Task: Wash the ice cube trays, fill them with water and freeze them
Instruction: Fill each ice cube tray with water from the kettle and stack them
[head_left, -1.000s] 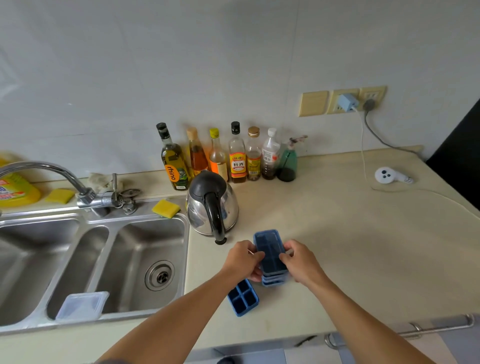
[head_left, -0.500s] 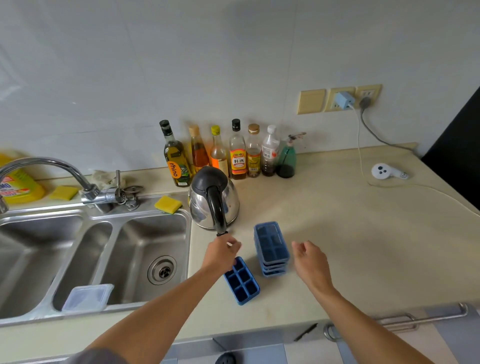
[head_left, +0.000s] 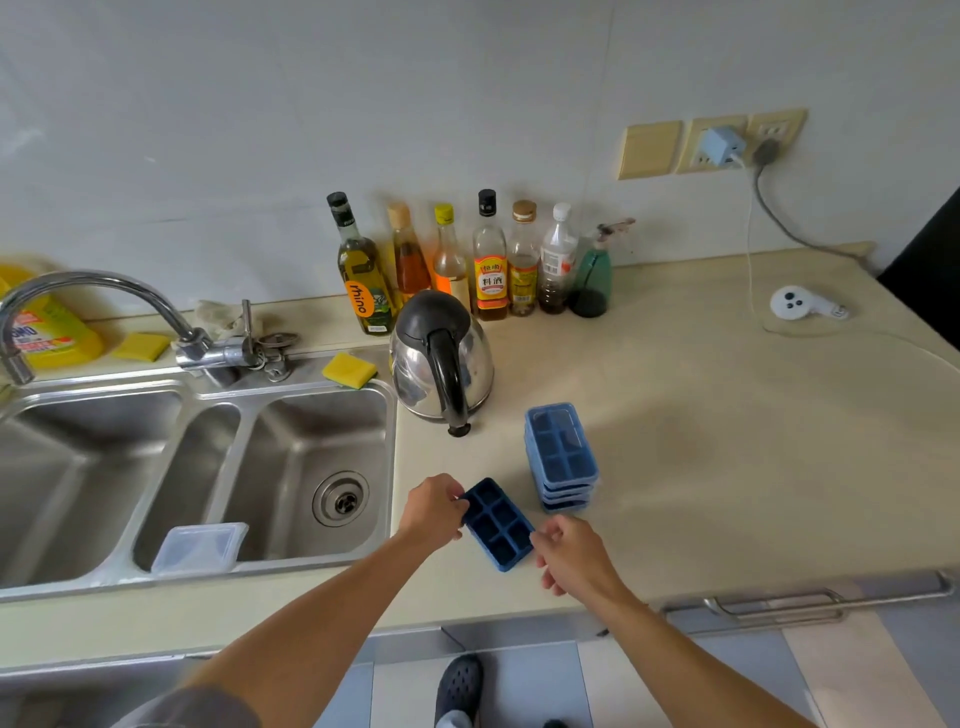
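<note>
Your left hand (head_left: 434, 512) pinches the far-left end of a single blue ice cube tray (head_left: 498, 526), which lies on the counter (head_left: 701, 467) just beside the stack of trays (head_left: 561, 454). Your right hand (head_left: 571, 558) meets its near right corner with curled fingers; whether they grip it cannot be told.

lower ice cube trays (head_left: 567, 498) show edges only

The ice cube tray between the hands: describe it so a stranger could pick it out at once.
Right of the sink, on the counter, stands a kettle. In front of it lies the single tray, held by the left hand. Unlike the stack beside it, it lies alone and looks darker.
</note>
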